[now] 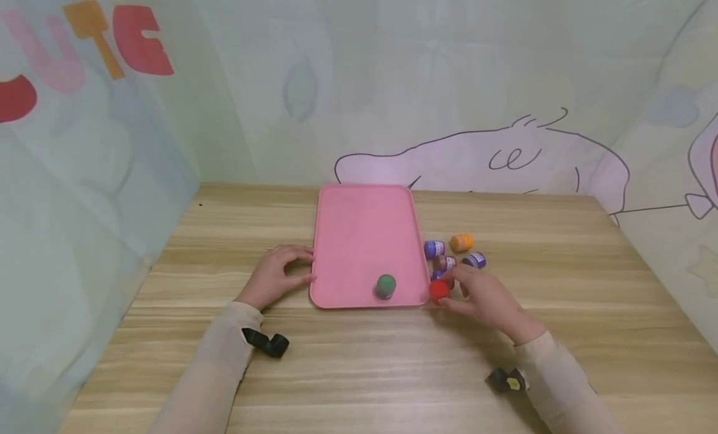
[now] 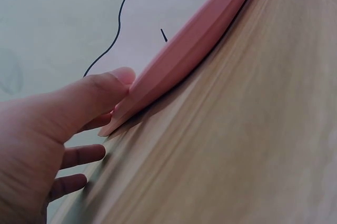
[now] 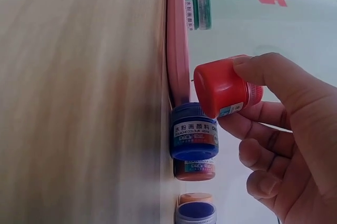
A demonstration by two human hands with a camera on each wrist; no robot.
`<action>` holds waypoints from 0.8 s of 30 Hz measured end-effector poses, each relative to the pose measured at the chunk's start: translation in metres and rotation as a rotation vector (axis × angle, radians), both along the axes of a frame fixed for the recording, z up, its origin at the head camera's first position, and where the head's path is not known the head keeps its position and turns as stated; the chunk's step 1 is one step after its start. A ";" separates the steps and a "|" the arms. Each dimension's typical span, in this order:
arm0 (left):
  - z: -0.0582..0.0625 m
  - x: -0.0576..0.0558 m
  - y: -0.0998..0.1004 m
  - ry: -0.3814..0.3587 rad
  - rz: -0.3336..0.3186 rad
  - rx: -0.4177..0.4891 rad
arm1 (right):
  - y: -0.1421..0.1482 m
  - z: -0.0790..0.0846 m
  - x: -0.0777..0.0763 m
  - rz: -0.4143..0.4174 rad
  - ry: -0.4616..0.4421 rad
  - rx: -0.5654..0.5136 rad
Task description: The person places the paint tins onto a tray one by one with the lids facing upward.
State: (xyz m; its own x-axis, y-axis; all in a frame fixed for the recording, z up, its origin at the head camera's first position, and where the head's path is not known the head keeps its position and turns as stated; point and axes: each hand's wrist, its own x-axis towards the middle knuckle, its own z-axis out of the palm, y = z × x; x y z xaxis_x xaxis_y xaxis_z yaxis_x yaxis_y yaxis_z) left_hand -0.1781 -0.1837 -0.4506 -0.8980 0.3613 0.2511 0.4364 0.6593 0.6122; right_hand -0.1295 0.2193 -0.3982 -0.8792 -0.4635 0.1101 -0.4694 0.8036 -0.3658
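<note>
Backdrop (image 1: 252, 78) lettered "UTE"; wood-grain table (image 1: 359, 371); pink tray (image 1: 364, 234) flat on it, left hand (image 1: 275, 273) loosely spread, thumb and fingers touching its left edge, probably to steady it. Right hand (image 1: 488, 300) in narrow pinch on a red gouache jar (image 3: 218, 84), cap up, clear of the table beside the tray's near right corner, gripped high, probably leaving the base free. Green jar (image 1: 385, 286) upright on tray; orange jar (image 1: 462, 242), brown jar (image 1: 444, 262) and blue jar (image 3: 195, 137) outside its right edge, the blue on its side, labelled "水粉画颜料", "GOUACHE COLOUR"; brand illegible.
</note>
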 end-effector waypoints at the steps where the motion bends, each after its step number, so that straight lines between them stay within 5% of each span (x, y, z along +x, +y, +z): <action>1: 0.000 0.000 0.000 0.001 0.000 -0.002 | 0.000 0.000 0.000 -0.003 -0.004 -0.001; 24: 0.000 0.001 0.000 0.026 0.005 0.000 | -0.017 -0.004 -0.015 0.004 0.024 -0.106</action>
